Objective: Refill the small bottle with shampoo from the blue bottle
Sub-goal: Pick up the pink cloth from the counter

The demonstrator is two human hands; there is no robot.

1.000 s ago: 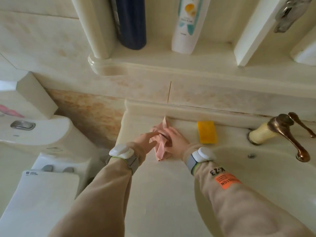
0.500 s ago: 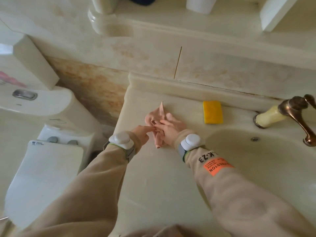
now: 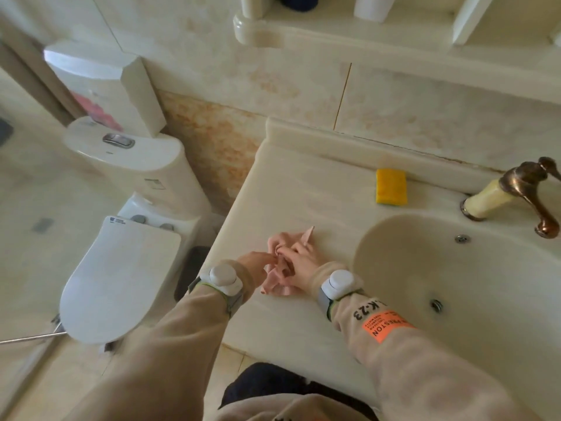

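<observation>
Left of the sink (image 3: 455, 284), your left hand (image 3: 256, 265) and right hand (image 3: 299, 259) apparently pinch a pink cloth (image 3: 280, 276); the blue bottle (image 3: 299, 3) stands well behind the sink, nearer your right.

Loose beige sleeves cover both arms: the left sleeve (image 3: 158, 344) is plain, the right sleeve (image 3: 425, 375) is printed with black "K-23" lettering (image 3: 364, 311) beside an orange patch (image 3: 387, 325) bearing dark text. Each wrist carries a white rounded device on a grey strap edged in green, the left wrist device (image 3: 223, 278) and the right wrist device (image 3: 341, 282). The left hand (image 3: 255, 264) and right hand (image 3: 299, 261) are bare
</observation>
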